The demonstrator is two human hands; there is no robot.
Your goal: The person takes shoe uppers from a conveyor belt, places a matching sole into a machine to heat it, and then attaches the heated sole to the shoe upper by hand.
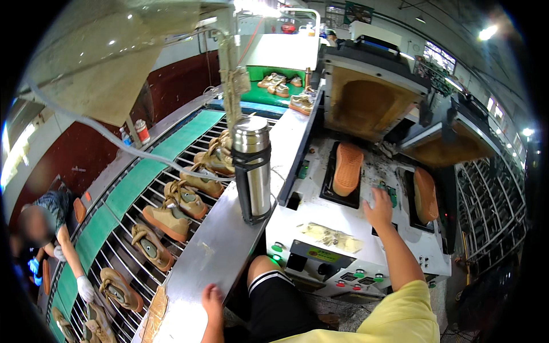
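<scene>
Head view, right hand (378, 210) grip released, near sole-up shoe (347, 169), left hand (212, 302) grip unclear, forearm (214, 330) cropped

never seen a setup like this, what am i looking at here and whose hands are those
There's no robot. A wide fisheye camera on a person's head looks down, so straight edges bend. The bare hands are the wearer's own.

The right hand is spread over a white machine, between two shoes sitting sole-up: one nearer, one further right. Two hinged covers stand raised behind them.

The left hand is by a metal ledge; whether it touches is unclear. Neither hand appears to hold anything.

A steel flask stands on the ledge. Left of that, tan shoes rest on metal bars. The white-gloved hand there belongs to another person.
</scene>
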